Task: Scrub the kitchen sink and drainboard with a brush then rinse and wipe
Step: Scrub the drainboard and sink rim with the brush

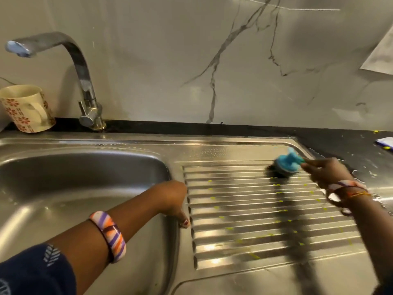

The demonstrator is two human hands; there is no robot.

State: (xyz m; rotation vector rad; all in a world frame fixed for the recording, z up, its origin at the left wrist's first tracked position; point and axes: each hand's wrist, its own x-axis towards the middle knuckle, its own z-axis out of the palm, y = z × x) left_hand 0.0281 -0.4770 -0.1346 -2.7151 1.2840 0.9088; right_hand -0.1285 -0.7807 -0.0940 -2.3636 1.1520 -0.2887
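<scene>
Filling the lower frame, a stainless steel sink (89, 179) has its basin at left and its ribbed drainboard (255, 213), flecked with yellow specks, at right. Behind it a marble-look wall (170, 60) rises, with a chrome faucet (85, 86) at upper left beside a floral mug (27, 109). The left hand (174, 201) rests curled on the ridge between basin and drainboard, fingertips pressing down, gripping nothing; a striped bangle (110, 237) circles that forearm. At right, the right hand (325, 173) has its fingers closed on the handle of a blue scrub brush (287, 162), which juts left of the fingertips, bristles on the upper drainboard ribs.
</scene>
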